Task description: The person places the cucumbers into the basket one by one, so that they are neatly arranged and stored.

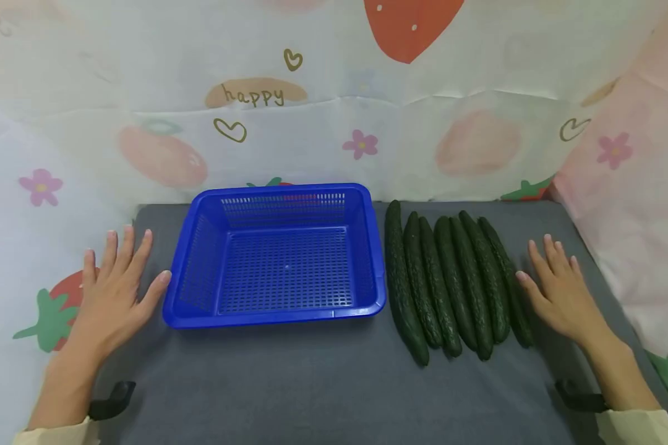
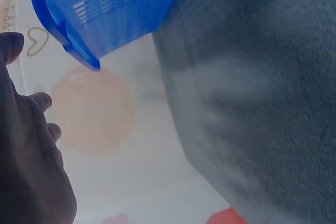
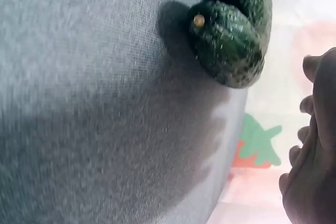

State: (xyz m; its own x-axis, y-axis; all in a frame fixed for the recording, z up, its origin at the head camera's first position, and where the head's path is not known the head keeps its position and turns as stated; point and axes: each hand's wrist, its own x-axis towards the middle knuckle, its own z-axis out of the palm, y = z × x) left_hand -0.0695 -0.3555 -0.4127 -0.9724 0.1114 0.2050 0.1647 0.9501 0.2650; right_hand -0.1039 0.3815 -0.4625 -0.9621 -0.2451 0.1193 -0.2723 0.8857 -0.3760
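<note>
A blue plastic basket (image 1: 286,318) with slotted walls stands on the grey table, with nothing lying in it. To its right several dark green cucumbers (image 1: 467,284) lie side by side, their lengths running away from me. My left hand (image 1: 119,293) is spread beside the basket's left side, its thumb tip close to the rim; it holds nothing. Fingers apart, my right hand (image 1: 562,293) hovers just right of the last cucumber and is likewise without an object. The right wrist view shows a cucumber end (image 3: 226,45) apart from that hand.
A grey cloth (image 1: 289,383) covers the table. Behind it hangs a white curtain (image 1: 323,148) printed with fruit, flowers and hearts, which also runs along both sides. Black wrist straps (image 1: 114,400) show at both sleeves.
</note>
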